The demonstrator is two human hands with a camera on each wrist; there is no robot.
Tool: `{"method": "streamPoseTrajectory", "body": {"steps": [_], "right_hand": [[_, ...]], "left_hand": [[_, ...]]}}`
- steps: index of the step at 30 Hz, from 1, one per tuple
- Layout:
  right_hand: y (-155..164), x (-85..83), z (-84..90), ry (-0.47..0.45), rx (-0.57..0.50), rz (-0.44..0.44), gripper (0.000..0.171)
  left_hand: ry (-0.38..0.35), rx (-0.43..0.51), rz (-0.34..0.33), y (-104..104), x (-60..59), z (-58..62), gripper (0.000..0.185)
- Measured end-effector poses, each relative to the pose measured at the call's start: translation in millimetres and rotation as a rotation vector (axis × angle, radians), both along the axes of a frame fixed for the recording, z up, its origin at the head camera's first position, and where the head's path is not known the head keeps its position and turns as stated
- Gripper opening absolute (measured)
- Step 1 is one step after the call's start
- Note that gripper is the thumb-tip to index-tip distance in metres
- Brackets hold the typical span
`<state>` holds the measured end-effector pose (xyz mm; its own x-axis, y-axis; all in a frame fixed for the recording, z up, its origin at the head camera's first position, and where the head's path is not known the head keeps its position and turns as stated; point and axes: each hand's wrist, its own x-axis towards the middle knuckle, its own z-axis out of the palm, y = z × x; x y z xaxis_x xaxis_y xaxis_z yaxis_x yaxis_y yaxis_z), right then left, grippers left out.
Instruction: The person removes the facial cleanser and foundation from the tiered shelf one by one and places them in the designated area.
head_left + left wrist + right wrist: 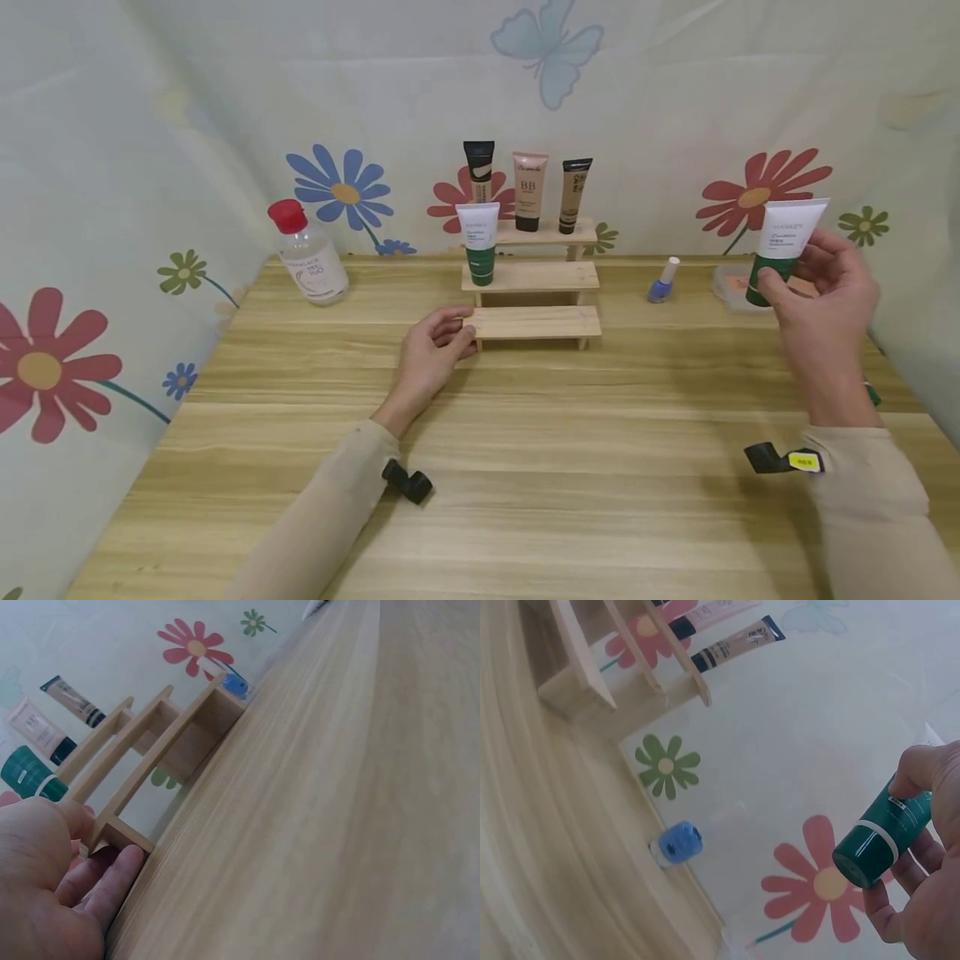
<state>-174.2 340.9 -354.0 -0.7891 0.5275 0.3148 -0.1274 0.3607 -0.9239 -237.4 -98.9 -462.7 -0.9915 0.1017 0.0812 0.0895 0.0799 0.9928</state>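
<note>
Right hand: the right hand (825, 287) is lifted above the table's right side, fingers and thumb curled round a white tube with a green cap (782, 248), cap end pointing down; in the right wrist view the cap faces the camera and the fingers (922, 769) wrap the tube's body.
Left hand: the left hand (433, 348) rests on the wooden table (525, 467), its curled fingers (105, 881) touching the left end of the stepped wooden rack (532, 287) at its lowest shelf; I can't tell whether they actually grip the board.
Rack: three steps; a matching white-and-green tube (478, 242) stands upright on the middle step, and three more tubes (528, 190) stand in a row on the top step.
Nearby: a small blue nail polish bottle (662, 282) stands on the table between the rack and the raised hand, well apart from both.
Far left: a clear bottle with a red cap (306, 252) stands near the floral backdrop (112, 208).
</note>
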Motion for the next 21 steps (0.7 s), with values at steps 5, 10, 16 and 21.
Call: {"method": "streamPoseTrajectory", "body": {"steps": [5, 10, 16, 21], "right_hand": [[9, 11.0, -4.8, -0.074, 0.067, -0.045, 0.056], [21, 18.3, -15.0, -0.121, 0.094, -0.066, 0.057], [38, 30.6, -39.9, -0.185, 0.100, -0.047, 0.059], [50, 41.3, -59.4, -0.179, 0.137, 0.011, 0.054]], "left_hand": [[0.000, 0.006, 0.000, -2, -0.2, 0.0, 0.031], [0.006, 0.003, 0.002, -1, 0.0, 0.4, 0.030], [0.004, -0.004, -0.010, 0, -0.2, 0.8, 0.031], [0.004, 0.000, -0.006, 0, 0.6, 0.5, 0.030]]}}
